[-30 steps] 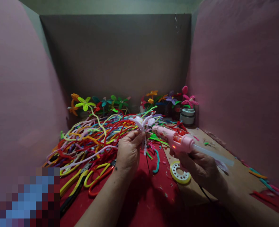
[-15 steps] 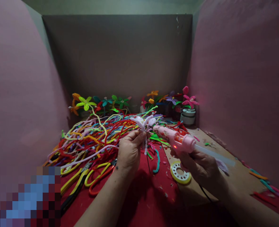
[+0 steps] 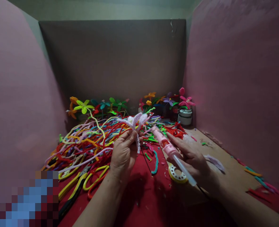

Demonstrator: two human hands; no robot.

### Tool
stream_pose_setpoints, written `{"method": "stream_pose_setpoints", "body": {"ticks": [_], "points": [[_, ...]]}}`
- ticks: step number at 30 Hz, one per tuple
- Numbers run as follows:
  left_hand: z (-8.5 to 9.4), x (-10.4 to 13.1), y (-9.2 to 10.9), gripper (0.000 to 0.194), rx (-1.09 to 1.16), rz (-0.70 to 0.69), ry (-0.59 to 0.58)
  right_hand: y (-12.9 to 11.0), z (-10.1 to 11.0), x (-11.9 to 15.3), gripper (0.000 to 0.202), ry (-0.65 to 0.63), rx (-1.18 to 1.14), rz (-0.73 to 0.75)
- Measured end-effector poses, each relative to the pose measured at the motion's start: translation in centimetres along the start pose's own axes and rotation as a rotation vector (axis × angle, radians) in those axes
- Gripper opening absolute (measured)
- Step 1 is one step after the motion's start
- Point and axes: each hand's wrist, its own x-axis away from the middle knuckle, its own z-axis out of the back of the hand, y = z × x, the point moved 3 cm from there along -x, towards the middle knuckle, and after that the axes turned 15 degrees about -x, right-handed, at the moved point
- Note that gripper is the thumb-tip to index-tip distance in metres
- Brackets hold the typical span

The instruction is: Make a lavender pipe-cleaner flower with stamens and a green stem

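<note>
My left hand (image 3: 124, 151) pinches a pale lilac pipe-cleaner flower (image 3: 136, 121) between thumb and fingers, its petals spread upward and a short twisted stem hanging below. To the right, my right hand (image 3: 193, 159) is around the pink glue gun (image 3: 164, 142), whose handle is hidden. The index finger lies stretched along the gun's far side. A translucent glue stick (image 3: 184, 170) protrudes from the back end. The gun's nozzle points up and away, close to the flower's right side; whether they touch I cannot tell.
A heap of coloured pipe cleaners (image 3: 82, 132) covers the left. Pliers (image 3: 74, 183) and scissors (image 3: 95, 176) lie before it. A tape roll (image 3: 177, 173) and a lilac petal (image 3: 215, 163) lie on the right. Finished flowers (image 3: 84, 106) and a white pot (image 3: 185, 117) stand behind.
The glue gun has swung so its glue stick points down toward me, and my right index finger has straightened. The flower and my left hand have shifted slightly left in view.
</note>
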Motion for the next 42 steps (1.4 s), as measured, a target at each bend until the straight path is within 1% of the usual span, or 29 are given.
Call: {"method": "stream_pose_setpoints", "body": {"ticks": [2, 4, 6, 8, 10, 12, 13, 14, 16, 18, 20, 25, 27, 30, 34, 36, 38, 39, 41, 42], "points": [[0.1, -0.1, 0.0, 0.013, 0.003, 0.001, 0.001, 0.1, 0.0, -0.2, 0.057, -0.059, 0.069, 0.068], [0.2, -0.1, 0.0, 0.013, 0.0, 0.012, 0.008, 0.0, 0.2, -0.3, 0.06, -0.07, 0.124, 0.119], [0.2, -0.1, -0.1, 0.013, -0.009, 0.023, 0.01, 0.0, 0.8, -0.2, 0.059, -0.054, 0.152, 0.094], [0.2, -0.2, -0.1, 0.013, -0.015, 0.021, 0.006, 0.2, 2.1, 0.4, 0.056, -0.05, 0.16, 0.013], [0.3, -0.3, -0.1, 0.013, -0.014, 0.011, 0.005, 0.4, 4.1, 1.5, 0.053, -0.033, 0.156, -0.056], [0.3, -0.4, -0.1, 0.013, -0.008, 0.007, 0.01, 0.6, 7.0, 3.0, 0.051, 0.068, 0.188, -0.134], [0.3, -0.4, -0.2, 0.013, -0.003, 0.009, 0.011, 0.7, 8.6, 3.7, 0.05, 0.12, 0.231, -0.173], [0.3, -0.4, -0.3, 0.014, 0.002, 0.013, 0.01, 0.8, 10.3, 4.5, 0.051, 0.173, 0.291, -0.253], [0.1, -0.3, -0.5, 0.013, 0.009, 0.024, 0.006, 0.8, 13.1, 5.9, 0.054, 0.22, 0.44, -0.357], [-0.2, -0.1, -0.7, 0.013, -0.001, 0.041, 0.003, 0.6, 15.2, 7.1, 0.055, 0.261, 0.568, -0.437], [-0.4, 0.1, -0.8, 0.012, -0.026, 0.059, 0.01, 0.6, 16.4, 7.9, 0.055, 0.266, 0.633, -0.468], [-0.6, 0.2, -0.9, 0.013, -0.081, 0.068, 0.019, 1.4, 17.1, 9.4, 0.056, 0.248, 0.731, -0.515], [-0.6, 0.1, -0.9, 0.013, -0.087, 0.064, 0.023, 1.9, 17.1, 9.7, 0.057, 0.207, 0.775, -0.531], [-0.6, 0.2, -0.9, 0.013, -0.1, 0.066, 0.032, 2.5, 17.1, 10.0, 0.055, 0.136, 0.857, -0.503], [-0.7, 0.2, -0.9, 0.017, -0.109, 0.059, 0.016, 3.2, 17.0, 10.2, 0.051, 0.091, 0.951, -0.46], [-0.7, 0.3, -1.0, 0.018, -0.103, 0.06, 0.003, 3.3, 16.9, 10.2, 0.049, 0.05, 0.981, -0.436], [-0.7, 0.3, -1.1, 0.019, -0.087, 0.062, -0.007, 2.7, 16.5, 9.9, 0.047, 0.02, 1.02, -0.366], [-0.7, 0.3, -1.1, 0.02, -0.078, 0.065, -0.016, 2.1, 16.1, 9.6, 0.046, 0.028, 1.039, -0.313], [-0.9, 0.5, -1.2, 0.021, -0.06, 0.077, -0.046, 0.4, 14.9, 8.6, 0.039, 0.09, 1.023, -0.2], [-1.1, 0.6, -1.2, 0.021, -0.052, 0.084, -0.07, -0.5, 14.0, 7.9, 0.034, 0.124, 0.951, -0.167]]}}
